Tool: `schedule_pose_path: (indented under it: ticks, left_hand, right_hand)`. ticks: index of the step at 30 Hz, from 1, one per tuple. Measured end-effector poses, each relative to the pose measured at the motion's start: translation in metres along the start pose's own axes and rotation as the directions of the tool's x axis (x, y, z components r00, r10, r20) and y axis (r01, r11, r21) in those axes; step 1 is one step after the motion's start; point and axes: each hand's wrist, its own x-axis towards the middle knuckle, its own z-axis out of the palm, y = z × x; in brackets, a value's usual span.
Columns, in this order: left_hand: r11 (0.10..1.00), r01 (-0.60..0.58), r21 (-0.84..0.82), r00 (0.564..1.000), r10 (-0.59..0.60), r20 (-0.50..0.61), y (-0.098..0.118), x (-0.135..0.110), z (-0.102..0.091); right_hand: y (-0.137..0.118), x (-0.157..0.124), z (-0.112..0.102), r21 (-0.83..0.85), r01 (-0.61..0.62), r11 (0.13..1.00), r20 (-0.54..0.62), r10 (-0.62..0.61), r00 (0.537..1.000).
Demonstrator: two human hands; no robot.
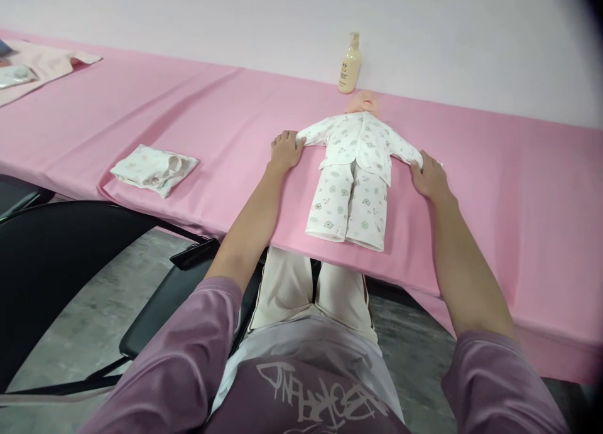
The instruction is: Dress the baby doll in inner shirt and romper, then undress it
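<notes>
A baby doll (pixel 362 101) lies on its back on the pink table (pixel 226 120), dressed in a white patterned top (pixel 360 139) and matching trousers (pixel 348 205). My left hand (pixel 285 150) rests at the end of the doll's near-left sleeve, fingers curled on the cuff. At the other sleeve end lies my right hand (pixel 429 178), with its fingers pressed on that cuff. Both arms reach across the table edge.
A folded white patterned garment (pixel 153 168) lies to the left on the table. A cream pump bottle (pixel 350 65) stands by the wall behind the doll. More cloth (pixel 42 66) lies at far left. A black chair (pixel 56 264) stands left of my legs.
</notes>
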Motion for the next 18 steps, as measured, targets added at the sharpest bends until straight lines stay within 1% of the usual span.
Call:
schedule_pose_path:
  ticks: [5,10,18]
  left_hand:
    - [1.000,-0.022,-0.020,1.000,0.022,0.004,-0.003,-0.001,-0.002]
    - [0.999,0.034,-0.026,0.999,-0.034,0.001,-0.006,0.002,0.001]
    - [0.995,0.098,-0.035,0.995,-0.097,0.026,-0.006,0.007,0.005]
  right_hand:
    - [-0.001,-0.002,-0.006,-0.027,-0.018,0.999,0.046,0.020,0.999]
    - [0.003,-0.004,-0.011,-0.020,-0.054,0.998,0.069,0.055,0.996]
    - [-0.007,-0.009,-0.019,0.014,-0.094,0.995,0.126,0.091,0.988]
